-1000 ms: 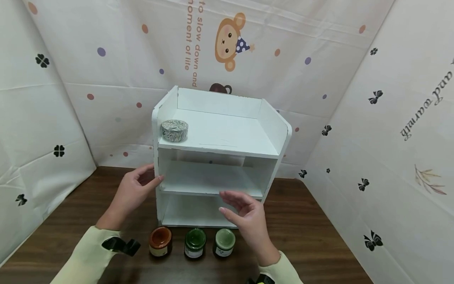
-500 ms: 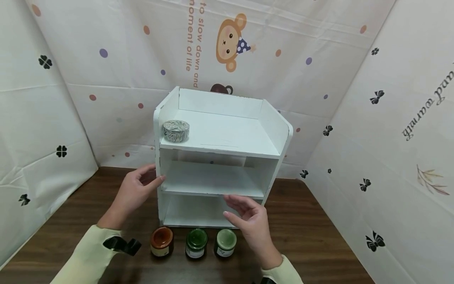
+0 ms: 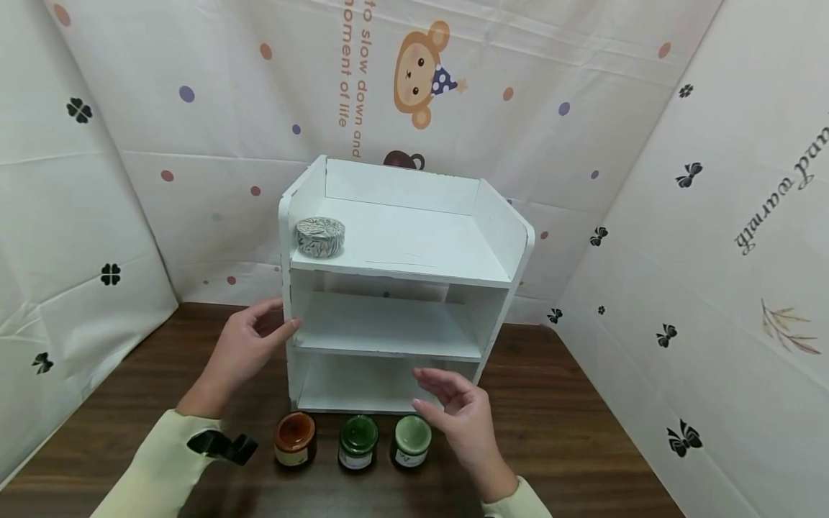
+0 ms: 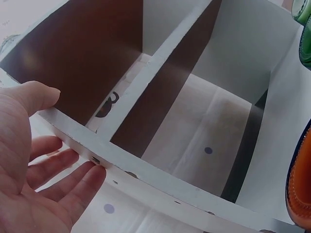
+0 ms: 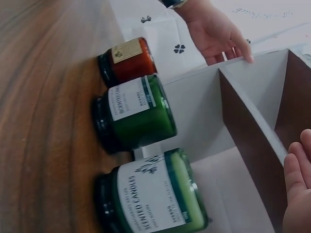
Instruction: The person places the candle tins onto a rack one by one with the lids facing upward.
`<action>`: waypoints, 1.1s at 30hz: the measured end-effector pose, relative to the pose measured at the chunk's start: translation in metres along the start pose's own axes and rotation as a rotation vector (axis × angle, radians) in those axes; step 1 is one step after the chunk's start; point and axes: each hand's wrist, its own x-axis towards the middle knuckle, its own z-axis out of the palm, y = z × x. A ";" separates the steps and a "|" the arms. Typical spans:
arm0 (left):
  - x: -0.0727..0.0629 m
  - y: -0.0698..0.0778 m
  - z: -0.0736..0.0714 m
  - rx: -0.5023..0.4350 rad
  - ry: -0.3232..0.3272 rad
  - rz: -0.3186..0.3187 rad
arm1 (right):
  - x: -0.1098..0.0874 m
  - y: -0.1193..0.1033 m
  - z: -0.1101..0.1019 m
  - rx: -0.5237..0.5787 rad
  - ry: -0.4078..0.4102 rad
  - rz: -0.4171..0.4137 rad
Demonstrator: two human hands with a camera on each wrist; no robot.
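A white three-tier shelf stands on the wooden table. My left hand grips its left side panel, thumb over the front edge and fingers along the outside, as the left wrist view also shows. My right hand, fingers loosely curved and holding nothing, hovers before the lowest tier at the right. Beside it sits a light green scented candle in a glass jar. A dark green scented candle and an amber one stand to its left in the same row.
On the top tier, at the left, rests a round grey-green patterned tin. White printed cloth hangs behind the shelf and down both sides. Bare wood shows right of the shelf.
My right hand has drifted slightly down and to the right, toward the light green candle's side. The left hand stays on the panel; the candles and tin have not moved.
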 end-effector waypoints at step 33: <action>-0.002 0.000 -0.001 0.001 -0.009 -0.018 | -0.032 0.034 -0.017 -0.097 -0.021 0.170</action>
